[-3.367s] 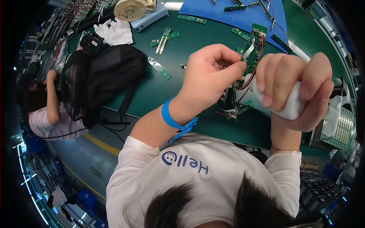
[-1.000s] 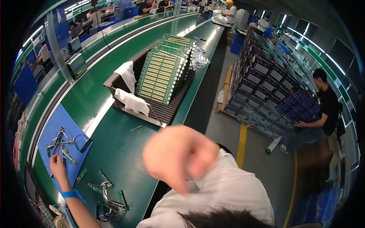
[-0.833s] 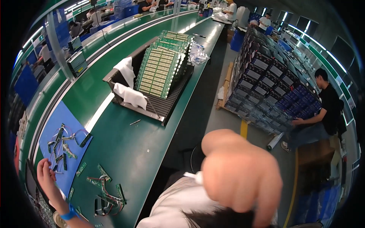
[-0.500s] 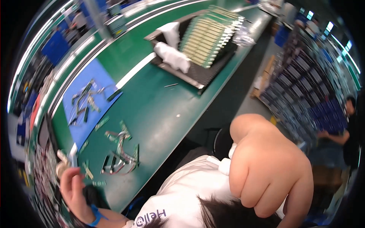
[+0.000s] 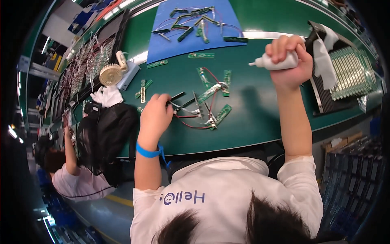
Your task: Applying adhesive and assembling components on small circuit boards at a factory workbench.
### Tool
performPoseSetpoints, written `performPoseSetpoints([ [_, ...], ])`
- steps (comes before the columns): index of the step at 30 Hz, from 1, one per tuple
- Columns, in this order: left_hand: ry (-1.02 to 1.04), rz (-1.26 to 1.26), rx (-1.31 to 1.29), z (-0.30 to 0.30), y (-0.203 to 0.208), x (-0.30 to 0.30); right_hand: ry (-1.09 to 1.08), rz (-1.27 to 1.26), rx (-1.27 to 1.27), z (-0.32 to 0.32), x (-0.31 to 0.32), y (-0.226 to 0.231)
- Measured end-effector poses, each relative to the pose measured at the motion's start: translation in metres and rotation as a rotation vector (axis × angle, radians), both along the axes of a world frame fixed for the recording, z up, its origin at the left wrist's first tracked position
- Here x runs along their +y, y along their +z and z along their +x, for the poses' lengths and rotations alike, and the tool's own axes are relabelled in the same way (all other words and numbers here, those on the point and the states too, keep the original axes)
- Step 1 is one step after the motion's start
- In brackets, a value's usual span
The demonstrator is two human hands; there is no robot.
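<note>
My right hand (image 5: pixel 291 61), raised above the table, is wrapped round a white squeeze bottle (image 5: pixel 280 61) whose thin nozzle points left. My left hand (image 5: pixel 156 116), with a blue wristband, is low over the table with its fingers curled together. Its fingertips meet the end of a dark narrow circuit board (image 5: pixel 177 96); the exact grip is partly hidden. Just right of it lie several green circuit boards (image 5: pixel 221 116) joined by red, black and white wires. Loose green board strips (image 5: pixel 201 55) lie farther back.
A blue mat (image 5: pixel 166 44) at the back holds more wired boards. To the right, a dark tray (image 5: pixel 321 97) carries rows of boards (image 5: pixel 351 73) and white wrapping. A small beige fan (image 5: pixel 110 75) and a black bag (image 5: pixel 109 134) are at left, near another person (image 5: pixel 79 179).
My view has swung left over the table. My left hand has come in from the table's left side to the wired boards; my right hand now holds the bottle up over the table.
</note>
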State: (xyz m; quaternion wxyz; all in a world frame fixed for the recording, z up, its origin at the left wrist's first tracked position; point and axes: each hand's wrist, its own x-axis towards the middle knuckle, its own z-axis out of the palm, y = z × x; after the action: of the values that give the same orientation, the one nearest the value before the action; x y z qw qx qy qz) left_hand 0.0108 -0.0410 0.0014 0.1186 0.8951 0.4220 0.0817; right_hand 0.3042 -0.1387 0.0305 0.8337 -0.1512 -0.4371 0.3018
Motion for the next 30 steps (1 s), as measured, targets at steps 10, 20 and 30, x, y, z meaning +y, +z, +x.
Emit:
performPoseSetpoints([
  [10, -0.050, -0.255, 0.112, 0.118, -0.018, 0.065, -0.038, -0.190, 0.193, 0.022, 0.003, -0.034],
  [20, -0.069, -0.903, -0.802, 0.104, 0.009, 0.048, -0.183, -0.120, -0.052, 0.013, -0.006, 0.008],
  [30, 0.054, -1.603, -1.240, 0.081, 0.026, 0.013, 0.120, 0.242, -0.212, -0.029, 0.009, 0.067],
])
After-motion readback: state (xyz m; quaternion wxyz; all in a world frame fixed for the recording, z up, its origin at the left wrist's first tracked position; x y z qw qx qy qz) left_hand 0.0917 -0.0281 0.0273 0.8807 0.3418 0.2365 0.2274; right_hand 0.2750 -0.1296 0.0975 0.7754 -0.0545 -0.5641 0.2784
